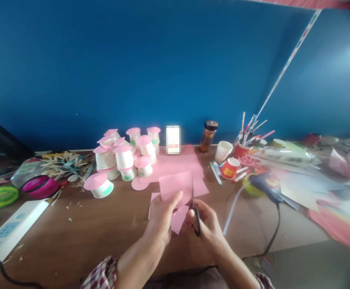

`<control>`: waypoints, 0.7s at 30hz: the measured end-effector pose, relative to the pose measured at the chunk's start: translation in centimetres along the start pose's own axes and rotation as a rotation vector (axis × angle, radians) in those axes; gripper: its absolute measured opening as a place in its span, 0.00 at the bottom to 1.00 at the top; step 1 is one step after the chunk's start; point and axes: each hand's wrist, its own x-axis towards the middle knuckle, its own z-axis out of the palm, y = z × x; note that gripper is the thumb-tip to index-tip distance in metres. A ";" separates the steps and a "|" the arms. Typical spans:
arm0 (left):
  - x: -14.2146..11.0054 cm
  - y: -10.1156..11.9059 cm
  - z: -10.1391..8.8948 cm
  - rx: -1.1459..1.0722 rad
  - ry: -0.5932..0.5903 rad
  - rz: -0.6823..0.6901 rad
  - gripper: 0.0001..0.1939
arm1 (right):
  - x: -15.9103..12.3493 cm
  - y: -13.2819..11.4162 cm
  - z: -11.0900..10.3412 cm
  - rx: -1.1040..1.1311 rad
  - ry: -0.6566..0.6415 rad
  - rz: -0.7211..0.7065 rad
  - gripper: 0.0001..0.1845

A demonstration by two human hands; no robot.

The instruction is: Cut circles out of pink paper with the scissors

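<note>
Between thumb and fingers, my left hand (164,210) grips a piece of pink paper (175,184) above the table. Black-handled scissors (197,220) are in my right hand (207,220), with fingers through the handle loops. Their blade points away from me along the paper's right edge. A smaller pink scrap (180,218) shows just below, between the hands. Larger pink sheets (175,162) lie flat behind. Further left stand several white paper cups (124,159) topped with pink paper discs, some stacked. My left fingers under the paper are hidden.
A white power strip (15,228) lies at the left, near a magenta tape roll (40,186). Behind stands a dark-lidded jar (209,136). Right of it are a red cup (230,168), markers (215,173), a blue glue gun (265,186) with a cord, and loose papers (310,186).
</note>
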 end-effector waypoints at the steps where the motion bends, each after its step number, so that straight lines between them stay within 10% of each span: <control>1: 0.0 0.0 0.0 0.003 -0.002 0.002 0.17 | 0.0 0.1 -0.1 -0.016 0.001 -0.003 0.23; 21: 0.2 0.0 -0.2 0.042 0.018 0.030 0.17 | 0.0 0.9 -1.3 -0.101 0.000 -0.018 0.18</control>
